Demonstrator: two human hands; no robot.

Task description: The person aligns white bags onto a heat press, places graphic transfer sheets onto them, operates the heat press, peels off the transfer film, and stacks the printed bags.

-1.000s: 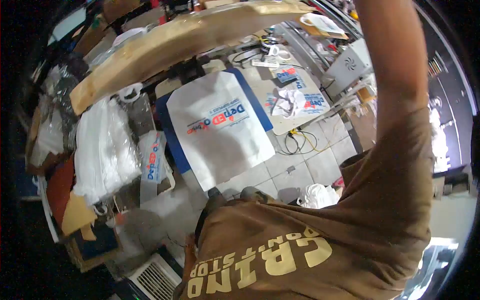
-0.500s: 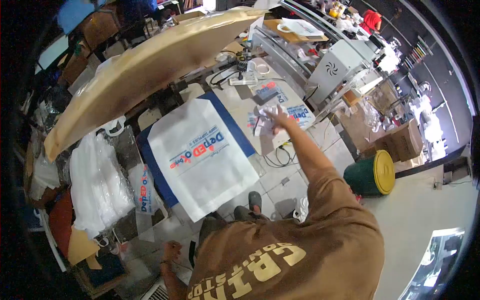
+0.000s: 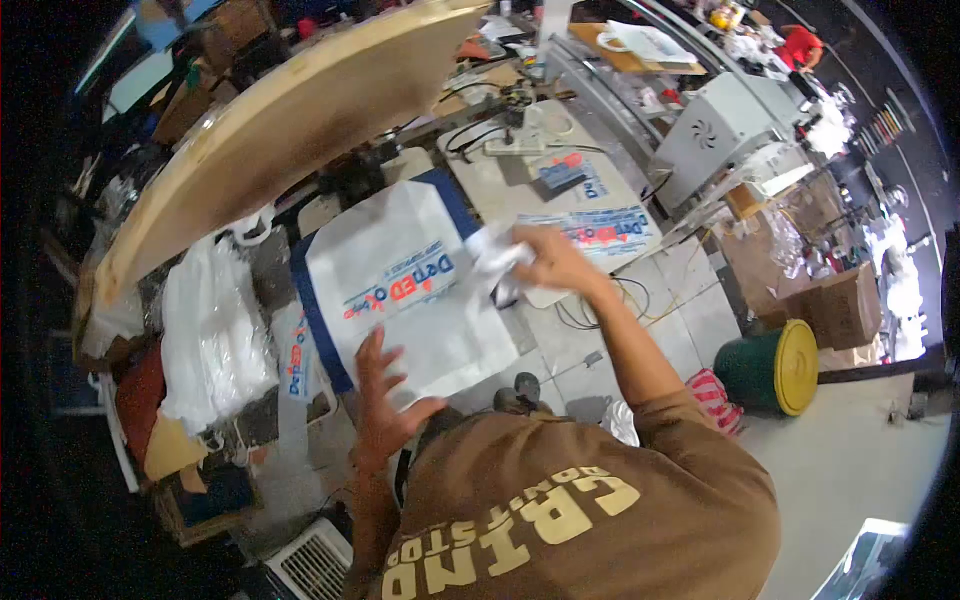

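A flat white printed bag (image 3: 415,325) with blue and red "DepED" lettering lies on a dark blue board (image 3: 318,325). My right hand (image 3: 548,262) is closed around a crumpled white rag (image 3: 497,258), blurred by motion, at the bag's right side. Whether the rag touches the bag I cannot tell. Near the bag's lower left edge, my left hand (image 3: 388,390) has its fingers apart and holds nothing.
A pale tabletop (image 3: 500,195) with printed scraps (image 3: 600,232) stands beyond the bag. Stacked white bags (image 3: 215,340) in plastic lie at left. A large wooden-edged frame (image 3: 300,120) leans overhead. At right is a green bin with a yellow lid (image 3: 797,368).
My right hand has picked the rag up off the pale tabletop and brought it left to the bag. My left hand has risen from below to the bag's near edge.
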